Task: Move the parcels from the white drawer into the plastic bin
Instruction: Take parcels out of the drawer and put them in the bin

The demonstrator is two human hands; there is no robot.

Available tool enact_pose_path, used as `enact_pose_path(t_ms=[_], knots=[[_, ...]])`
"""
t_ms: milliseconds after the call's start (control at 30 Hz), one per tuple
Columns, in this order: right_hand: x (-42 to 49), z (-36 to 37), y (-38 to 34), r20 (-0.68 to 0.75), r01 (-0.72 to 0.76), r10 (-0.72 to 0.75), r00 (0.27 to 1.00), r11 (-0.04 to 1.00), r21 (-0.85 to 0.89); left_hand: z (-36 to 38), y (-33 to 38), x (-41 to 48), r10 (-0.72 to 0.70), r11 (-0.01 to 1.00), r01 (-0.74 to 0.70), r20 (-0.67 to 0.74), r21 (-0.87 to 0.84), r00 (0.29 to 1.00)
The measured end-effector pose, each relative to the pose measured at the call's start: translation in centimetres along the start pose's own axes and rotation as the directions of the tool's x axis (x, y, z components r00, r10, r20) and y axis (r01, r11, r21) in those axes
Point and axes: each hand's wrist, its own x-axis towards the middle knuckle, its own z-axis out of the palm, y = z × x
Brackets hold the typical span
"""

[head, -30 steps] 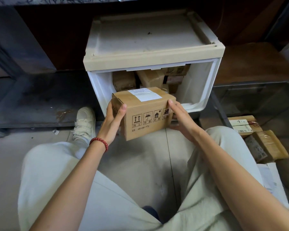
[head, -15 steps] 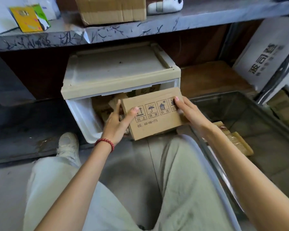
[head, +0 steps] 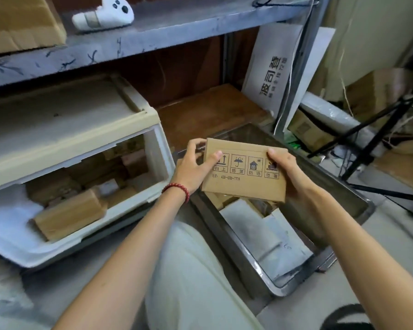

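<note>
"Where is the parcel?"

"The flat brown cardboard box with black handling symbols (head: 244, 170) is up in the air between both hands, over the far end of the translucent grey plastic bin (head: 234, 241), close to its left rim. Its printed face tilts towards the camera."

"How do the hands hold it?"

"The left hand (head: 193, 163) clasps the box's left end — thumb flat on the printed face near the top corner, fingers curled round behind. The right hand (head: 286, 170) does the same on the right end, thumb on the top right of the face, and its fingers go under and behind, where I cannot see them. Both grips are closed firmly on the cardboard."

"What lies under it?"

"White plastic mailer bags (head: 255, 232) fill the near half of the bin, and brown parcels show just below the box's lower edge."

"And the drawer?"

"The white plastic drawer (head: 157, 158) stands pulled out to the left of the bin, under the grey metal shelf (head: 153, 36). A brown taped parcel (head: 69, 214) lies along its front edge, with more brown parcels packed behind it."

"Anything else?"

"A red bead bracelet (head: 177, 188) on the left wrist, a white game controller (head: 103, 16) on the shelf, and a black tripod (head: 379, 144) beyond the bin's right side."
</note>
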Motion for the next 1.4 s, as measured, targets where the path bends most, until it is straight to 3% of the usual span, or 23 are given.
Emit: enact_pose_path(t_ms=[200,367,467,600,733,867,967,1133,1267,1333,1400], knots=[[0.8,-2.9,6.2,-0.084,-0.225,0.251,0.964,0.944,0.241,5.3,-1.3,3.3,0.052,0.953,-0.109,0.202,0.283,0.978],[3.0,-1.6,8.8,-0.248,-0.256,0.397,0.884,0.853,0.454,6.1,-4.6,4.8,0.103,0.699,-0.206,0.19,0.684,0.976],[4.7,-0.1,9.2,-0.186,-0.244,0.426,0.885,0.767,0.594,6.5,-7.3,5.4,0.102,0.614,-0.2,0.174,0.763,0.979],[7.6,2.5,9.3,-0.026,-0.34,0.489,0.872,0.643,0.686,6.6,-9.5,5.8,0.108,0.535,-0.192,0.159,0.823,0.981],[10.6,5.9,9.3,0.045,-0.342,0.471,0.881,0.568,0.748,6.7,-10.4,6.0,0.135,0.573,-0.129,0.063,0.809,0.989],[13.5,8.1,12.1,-0.016,-0.193,0.421,0.907,0.448,0.873,6.9,-10.7,5.9,0.165,0.599,-0.135,0.044,0.789,0.985],[14.3,8.6,14.5,-0.11,-0.142,0.41,0.905,0.536,0.832,6.7,-11.0,6.0,0.158,0.625,-0.141,0.053,0.768,0.986],[16.3,10.4,14.8,-0.055,-0.285,0.46,0.886,0.636,0.717,6.8,-11.5,6.1,0.17,0.653,-0.143,0.04,0.744,0.985],[17.1,11.1,13.2,0.005,-0.47,0.494,0.869,0.823,0.319,6.6,-11.7,6.1,0.177,0.646,-0.15,0.044,0.748,0.983],[16.8,10.4,12.9,-0.072,-0.47,0.476,0.876,0.878,0.086,6.6,-11.8,6.0,0.176,0.649,-0.155,0.051,0.745,0.983],[16.3,9.1,13.3,-0.169,-0.383,0.358,0.918,0.91,-0.157,6.6,-11.8,5.9,0.166,0.658,-0.146,0.048,0.739,0.985]])
